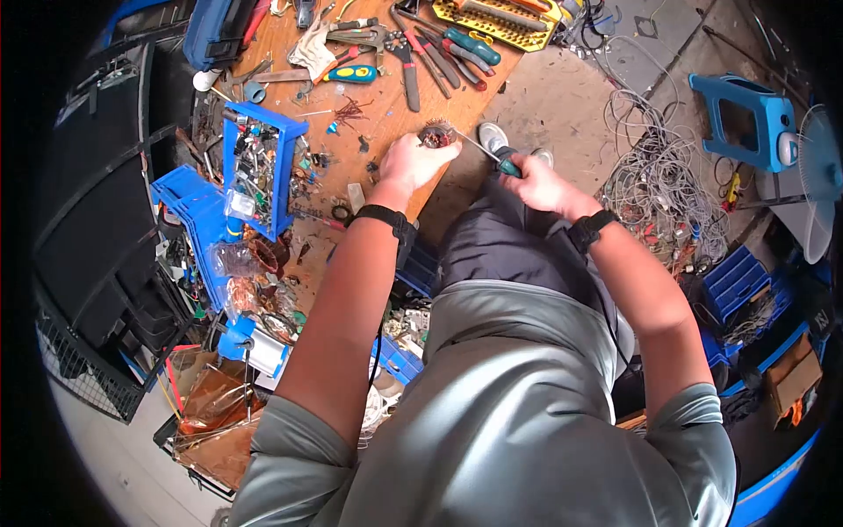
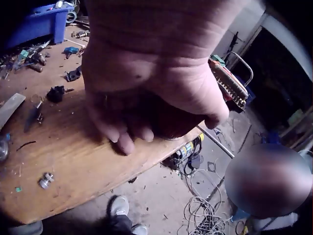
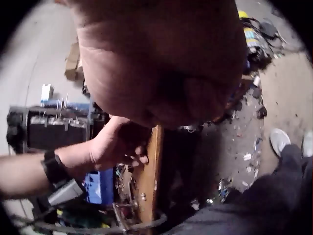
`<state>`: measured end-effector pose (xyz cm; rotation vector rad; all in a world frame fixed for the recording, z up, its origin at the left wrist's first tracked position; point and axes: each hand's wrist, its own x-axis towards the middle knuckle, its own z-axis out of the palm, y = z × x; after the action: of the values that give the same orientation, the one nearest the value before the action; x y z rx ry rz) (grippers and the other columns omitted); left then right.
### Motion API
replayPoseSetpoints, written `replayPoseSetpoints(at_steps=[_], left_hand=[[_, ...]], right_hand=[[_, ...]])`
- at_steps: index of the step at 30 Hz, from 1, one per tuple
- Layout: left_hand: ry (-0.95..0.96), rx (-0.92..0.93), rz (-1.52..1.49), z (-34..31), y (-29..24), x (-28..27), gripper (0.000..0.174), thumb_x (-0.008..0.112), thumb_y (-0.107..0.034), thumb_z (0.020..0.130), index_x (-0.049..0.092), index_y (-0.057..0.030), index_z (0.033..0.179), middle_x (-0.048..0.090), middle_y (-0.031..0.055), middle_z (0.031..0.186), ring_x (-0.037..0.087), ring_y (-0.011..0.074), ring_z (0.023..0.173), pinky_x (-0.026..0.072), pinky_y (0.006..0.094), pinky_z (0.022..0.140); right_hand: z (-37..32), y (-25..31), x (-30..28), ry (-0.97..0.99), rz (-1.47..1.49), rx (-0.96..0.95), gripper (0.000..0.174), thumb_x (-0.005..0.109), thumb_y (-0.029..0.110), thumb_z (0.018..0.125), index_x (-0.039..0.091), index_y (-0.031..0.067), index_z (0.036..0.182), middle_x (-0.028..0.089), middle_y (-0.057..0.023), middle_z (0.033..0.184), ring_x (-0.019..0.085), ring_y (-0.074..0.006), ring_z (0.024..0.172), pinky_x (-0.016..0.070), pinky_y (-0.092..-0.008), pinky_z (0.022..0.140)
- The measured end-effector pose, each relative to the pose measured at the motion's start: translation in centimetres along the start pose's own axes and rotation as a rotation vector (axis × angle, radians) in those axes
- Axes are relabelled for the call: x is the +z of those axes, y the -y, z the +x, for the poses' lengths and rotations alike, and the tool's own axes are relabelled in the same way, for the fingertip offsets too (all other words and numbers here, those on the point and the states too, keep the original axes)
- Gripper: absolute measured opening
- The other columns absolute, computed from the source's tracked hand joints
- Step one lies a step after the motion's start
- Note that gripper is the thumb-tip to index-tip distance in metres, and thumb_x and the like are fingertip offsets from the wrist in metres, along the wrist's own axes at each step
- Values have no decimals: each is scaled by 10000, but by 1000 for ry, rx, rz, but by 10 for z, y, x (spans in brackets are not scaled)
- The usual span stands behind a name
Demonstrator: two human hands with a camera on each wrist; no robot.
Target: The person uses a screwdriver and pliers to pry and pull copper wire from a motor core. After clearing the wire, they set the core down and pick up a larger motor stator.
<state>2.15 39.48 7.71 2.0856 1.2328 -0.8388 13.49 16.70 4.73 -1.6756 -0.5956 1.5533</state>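
At the edge of the wooden bench, my left hand (image 1: 411, 162) grips a small round part with copper-coloured windings (image 1: 435, 137), which looks like a motor stator. In the left wrist view the fingers curl over it and hide most of it. My right hand (image 1: 539, 187) holds a screwdriver by its green handle (image 1: 508, 167). The metal shaft (image 1: 475, 144) points left to the part, its tip right at the rim. In the right wrist view the right hand (image 3: 161, 63) covers the screwdriver, and the left hand (image 3: 115, 144) shows beyond it.
Pliers, cutters and other hand tools lie across the far bench (image 1: 351, 158), beside a yellow tray (image 1: 500, 19). A blue bin (image 1: 290, 176) of small scrap stands at the left. Tangled grey cable (image 1: 654, 189) covers the floor at the right, near a blue stool-like frame (image 1: 746, 123).
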Motion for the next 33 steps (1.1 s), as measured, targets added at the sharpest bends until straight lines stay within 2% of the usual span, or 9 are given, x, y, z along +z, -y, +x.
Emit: replayPoseSetpoints(at_steps=[2, 3, 8, 10, 14, 18, 20, 27, 33], left_hand=[[20, -8, -61, -2, -2, -1, 743, 734, -671, 657, 744, -28, 1027, 701, 229, 1107, 669, 353, 1066, 506, 423, 937], [20, -7, -55, -2, -1, -1, 743, 734, -671, 657, 744, -28, 1027, 701, 229, 1107, 669, 353, 1066, 506, 423, 937], [27, -1, -40, -1, -3, -4, 721, 749, -659, 656, 748, -25, 999, 708, 231, 1071, 679, 350, 1034, 509, 422, 906], [11, 9, -42, 0, -3, -2, 717, 750, -654, 658, 748, -22, 996, 709, 233, 1060, 681, 350, 1029, 510, 423, 898], [13, -75, -24, 6, 4, 6, 694, 745, -646, 667, 753, -36, 998, 715, 227, 1035, 682, 353, 1022, 513, 428, 881], [15, 17, -49, -3, -7, -3, 680, 735, -650, 671, 756, -67, 1020, 718, 210, 1051, 680, 356, 1027, 514, 431, 885], [18, 27, 15, -1, -4, -3, 671, 727, -652, 675, 754, -87, 1037, 719, 190, 1074, 678, 350, 1037, 514, 433, 888], [10, 31, 25, -2, -4, -4, 672, 729, -640, 676, 748, -81, 1049, 717, 187, 1088, 672, 341, 1058, 511, 433, 900], [24, 25, 12, -3, -5, -3, 678, 730, -646, 681, 747, -87, 1065, 713, 198, 1098, 669, 342, 1070, 508, 428, 908]], right_hand=[[-2, 16, -6, -116, -430, -27, 284, 590, 223, 874, 636, -17, 1019, 671, -275, 992, 645, -434, 989, 516, -498, 862], [-3, 25, -12, -91, -493, -16, 291, 588, 225, 869, 640, -19, 1019, 672, -278, 996, 647, -431, 992, 518, -498, 869], [11, 3, -22, -57, -469, -40, 292, 594, 240, 878, 638, -12, 1017, 676, -273, 981, 652, -430, 975, 521, -488, 852], [4, -6, -5, -77, -267, -98, 299, 599, 241, 883, 624, -21, 1024, 673, -282, 973, 652, -430, 972, 519, -484, 843], [-11, 15, 22, -211, -218, 30, 312, 598, 241, 893, 624, -49, 1005, 666, -305, 905, 658, -442, 948, 518, -483, 852], [-10, 7, 57, -298, -26, 67, 286, 606, 236, 904, 629, -39, 976, 665, -306, 900, 651, -450, 949, 509, -502, 854], [-9, -1, 60, -305, -72, 55, 295, 610, 251, 904, 626, -38, 962, 664, -306, 890, 651, -451, 945, 510, -503, 845], [-20, 24, 4, -147, -273, 11, 328, 607, 254, 881, 645, -51, 998, 668, -304, 941, 664, -425, 967, 517, -491, 862], [-18, 27, 20, -198, -294, 13, 314, 588, 244, 885, 637, -59, 946, 678, -292, 908, 671, -422, 946, 520, -494, 867]])
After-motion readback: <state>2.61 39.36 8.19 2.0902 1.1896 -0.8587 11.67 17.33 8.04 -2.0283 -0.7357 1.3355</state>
